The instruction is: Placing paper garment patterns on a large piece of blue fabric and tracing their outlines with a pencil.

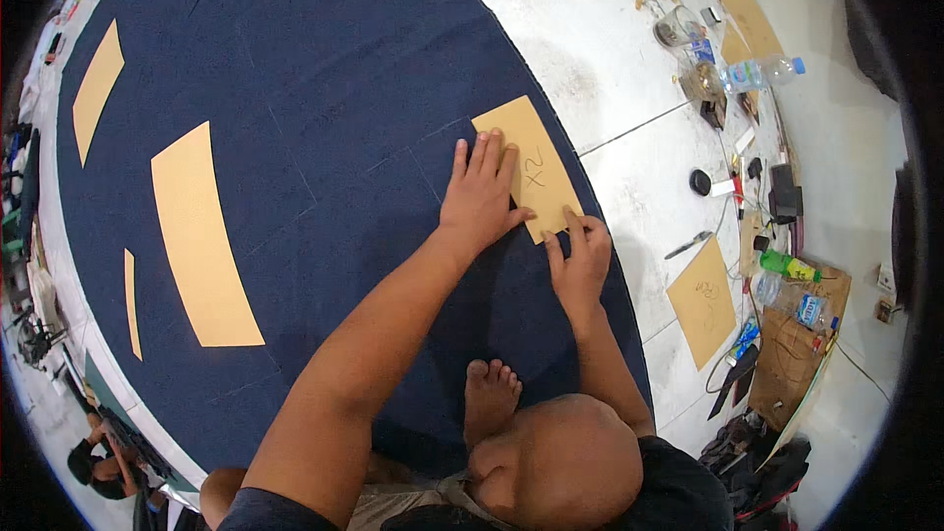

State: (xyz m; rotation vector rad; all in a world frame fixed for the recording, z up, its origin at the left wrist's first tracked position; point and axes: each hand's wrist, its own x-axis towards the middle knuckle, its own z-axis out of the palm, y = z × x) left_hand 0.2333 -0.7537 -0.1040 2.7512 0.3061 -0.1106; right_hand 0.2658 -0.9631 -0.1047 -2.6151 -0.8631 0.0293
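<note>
A tan cardboard pattern piece (544, 152) with handwritten marks lies on dark blue cloth (344, 69), close to the cloth's right edge. My left hand (479, 197) rests palm down with fingers spread, fingertips over the card's left side and thumb near its lower end. At the card's lower corner, my right hand (580, 261) grips the edge between thumb and fingers. What lies under the right fingertips is partly hidden. Thin pale chalk lines (290, 157) run across the cloth left of my left hand.
Three more tan pieces lie leftward on the cloth: a wide one (205, 246), a smaller one (98, 93) and a narrow strip (133, 305). On the white floor at right are another card (702, 305), a pen-like tool (687, 246), plastic bottles (762, 73) and a wooden board (796, 369).
</note>
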